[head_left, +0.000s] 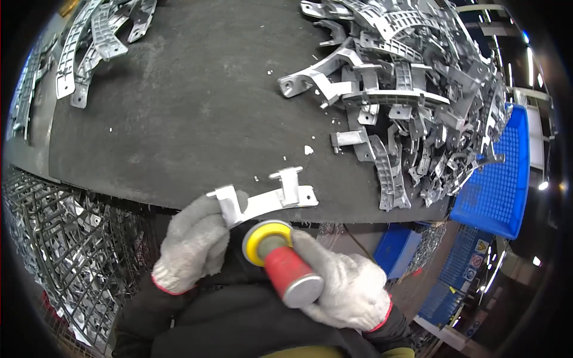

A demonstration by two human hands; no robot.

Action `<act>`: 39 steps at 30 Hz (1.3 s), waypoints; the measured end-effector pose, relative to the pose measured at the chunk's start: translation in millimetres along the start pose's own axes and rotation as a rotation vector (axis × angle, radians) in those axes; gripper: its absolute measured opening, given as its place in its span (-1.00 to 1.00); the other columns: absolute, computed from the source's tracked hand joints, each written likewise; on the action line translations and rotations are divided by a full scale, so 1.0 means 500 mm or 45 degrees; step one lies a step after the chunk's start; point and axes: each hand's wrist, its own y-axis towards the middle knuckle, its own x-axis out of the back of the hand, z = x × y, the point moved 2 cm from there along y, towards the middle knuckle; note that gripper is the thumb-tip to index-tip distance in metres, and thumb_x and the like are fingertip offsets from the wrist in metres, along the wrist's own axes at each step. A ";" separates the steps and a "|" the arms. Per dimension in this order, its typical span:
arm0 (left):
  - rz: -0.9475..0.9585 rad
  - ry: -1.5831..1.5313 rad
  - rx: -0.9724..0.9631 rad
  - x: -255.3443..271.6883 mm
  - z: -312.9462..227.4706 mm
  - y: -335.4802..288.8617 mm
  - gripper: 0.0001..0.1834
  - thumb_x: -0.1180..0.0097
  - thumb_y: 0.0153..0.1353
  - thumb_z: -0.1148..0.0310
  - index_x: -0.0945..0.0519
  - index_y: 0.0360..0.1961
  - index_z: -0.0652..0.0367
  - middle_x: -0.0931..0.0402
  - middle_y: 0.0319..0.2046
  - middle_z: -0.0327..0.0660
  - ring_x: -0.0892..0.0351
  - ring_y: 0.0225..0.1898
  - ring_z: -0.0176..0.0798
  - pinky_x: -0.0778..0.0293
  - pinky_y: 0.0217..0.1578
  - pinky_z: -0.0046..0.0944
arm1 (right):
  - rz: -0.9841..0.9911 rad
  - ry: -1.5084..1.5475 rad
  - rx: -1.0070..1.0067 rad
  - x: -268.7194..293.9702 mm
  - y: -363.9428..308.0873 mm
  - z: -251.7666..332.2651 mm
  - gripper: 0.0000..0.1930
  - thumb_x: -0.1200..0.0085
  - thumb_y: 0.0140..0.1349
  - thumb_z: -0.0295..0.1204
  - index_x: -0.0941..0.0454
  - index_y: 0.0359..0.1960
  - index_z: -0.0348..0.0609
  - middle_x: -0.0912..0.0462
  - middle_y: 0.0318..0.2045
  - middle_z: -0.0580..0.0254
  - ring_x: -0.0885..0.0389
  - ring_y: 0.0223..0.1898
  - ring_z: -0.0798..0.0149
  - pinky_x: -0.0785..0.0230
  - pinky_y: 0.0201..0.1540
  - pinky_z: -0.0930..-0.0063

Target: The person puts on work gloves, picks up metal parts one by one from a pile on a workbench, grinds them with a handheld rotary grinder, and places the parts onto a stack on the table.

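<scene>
Gloved in grey-white knit, my left hand [194,241] grips the left end of a silvery cast metal bracket [262,204]. The bracket is curved, with two upright tabs, and is held at the table's near edge. My right hand [349,283], in a matching glove, is wrapped round a handheld disc sander [292,275] with a red body and a yellow pad. The sander's pad is just below the bracket; I cannot tell whether they touch. Most of my right fingers are hidden behind the sander.
A large heap of metal brackets [412,89] covers the table's right side. A few more brackets [98,42] lie at the far left. Metal shavings dot the dark tabletop [179,119]. A wire cage [77,250] of parts stands lower left, a blue plastic crate [498,179] at the right.
</scene>
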 end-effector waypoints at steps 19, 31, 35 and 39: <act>0.161 1.423 -1.109 -0.229 -0.157 0.007 -0.74 -0.09 0.18 0.65 -0.69 -0.12 0.34 -0.72 -0.13 0.01 -0.75 -0.11 -0.12 -0.61 -0.04 -0.20 | -0.527 0.059 0.071 0.088 -0.052 -0.099 -0.21 -0.41 0.12 -0.17 -0.34 0.35 -0.18 -0.75 -0.15 0.05 -0.78 -0.41 0.01 -0.63 -0.36 0.22; 0.293 1.406 -1.351 -0.214 -0.158 0.006 -0.72 -0.13 0.13 0.71 -0.69 -0.14 0.28 -0.72 -0.24 -0.02 -0.78 -0.19 -0.05 -0.67 -0.17 -0.22 | -0.254 0.260 -0.302 0.107 -0.181 -0.121 -0.19 -0.54 -0.02 -0.20 -0.46 0.27 -0.23 -0.75 -0.04 0.02 -0.80 -0.12 0.05 -0.68 -0.09 0.29; 0.224 1.555 -1.405 -0.207 -0.147 0.008 -0.71 -0.16 0.10 0.69 -0.70 -0.14 0.24 -0.73 -0.24 -0.03 -0.78 -0.19 -0.01 -0.67 -0.19 -0.20 | -0.461 0.411 -0.306 0.149 -0.124 -0.057 -0.38 -0.49 -0.13 -0.45 -0.60 0.05 -0.38 -0.74 -0.16 0.04 -0.77 -0.13 0.12 -0.62 0.02 0.31; 0.250 1.558 -1.423 -0.223 -0.141 0.002 -0.73 -0.21 0.09 0.65 -0.70 -0.15 0.21 -0.72 -0.25 -0.05 -0.78 -0.18 0.00 -0.68 -0.18 -0.18 | -0.596 0.381 -0.279 0.139 -0.122 -0.051 -0.28 -0.58 -0.10 -0.12 -0.63 0.05 -0.33 -0.76 -0.13 0.00 -0.79 -0.11 0.12 -0.61 -0.01 0.35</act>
